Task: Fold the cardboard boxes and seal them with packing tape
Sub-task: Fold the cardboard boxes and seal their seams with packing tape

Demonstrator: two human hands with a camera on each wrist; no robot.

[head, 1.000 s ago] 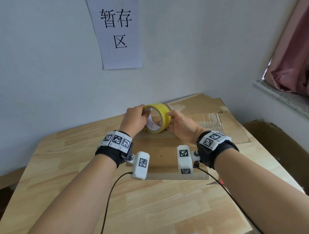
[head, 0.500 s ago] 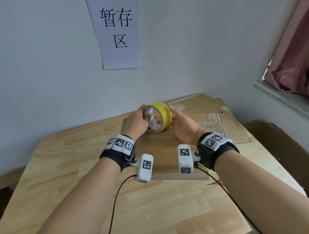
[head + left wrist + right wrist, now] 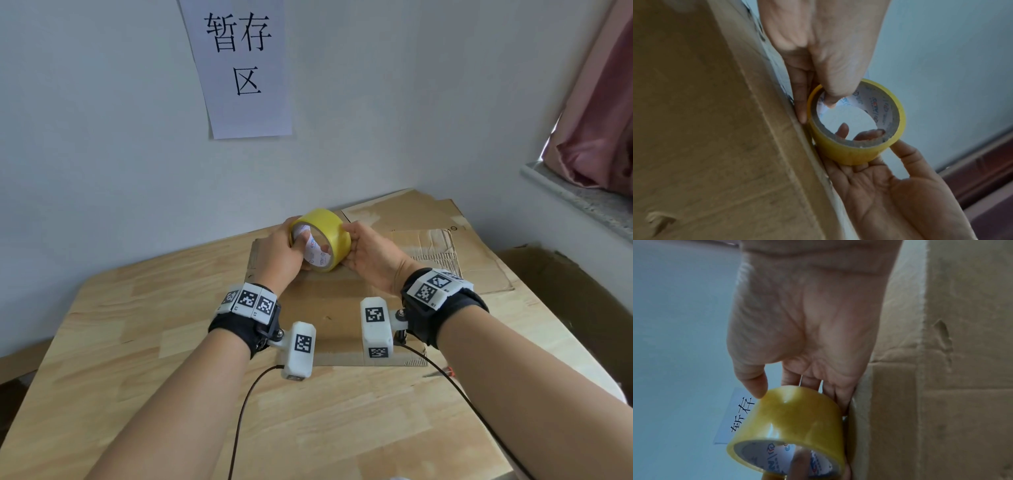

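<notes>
i hold the yellow tape roll above the flattened cardboard, its hollow axis running left-right: my left hand hooks a thumb into the core, my right hand clasps the outside (wooden table, white wall behind).

Tape end: not discernible anywhere on the yellow tape roll.
Left hand fingertips: hidden behind the roll in the head view (thumb tucked inside the core).
Core print: blurred, unreadable.
Red-handled tool: lower right, mostly covered by the right forearm.
Brown box: cut off at right edge.
Wall sign: partly hidden behind the roll.
</notes>
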